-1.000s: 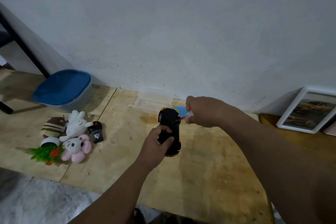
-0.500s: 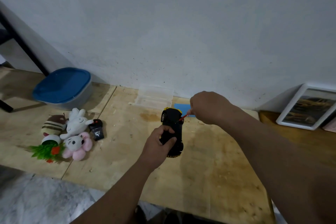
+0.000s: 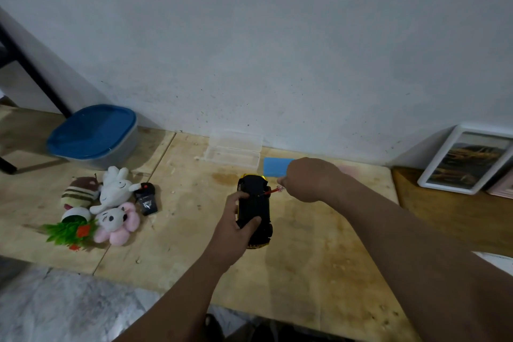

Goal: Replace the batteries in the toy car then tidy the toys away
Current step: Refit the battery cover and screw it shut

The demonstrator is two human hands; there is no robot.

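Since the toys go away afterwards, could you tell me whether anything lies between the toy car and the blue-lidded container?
Yes: the plush toys and a small black remote lie between the toy car and the blue-lidded container.

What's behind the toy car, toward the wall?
Behind the black-and-yellow toy car lie a flat blue rectangular pad and an open clear plastic case; the right hand covers the pad's right end.

Both forearms are bare up to the bottom and right edges of the head view, with no sleeve or cuff showing on either. No watch, band or ring can be seen on the wrists or fingers. The left hand shows its back, knuckles and a thumb with a short nail. The right hand shows its back and wrist only; its fingertips are hidden.
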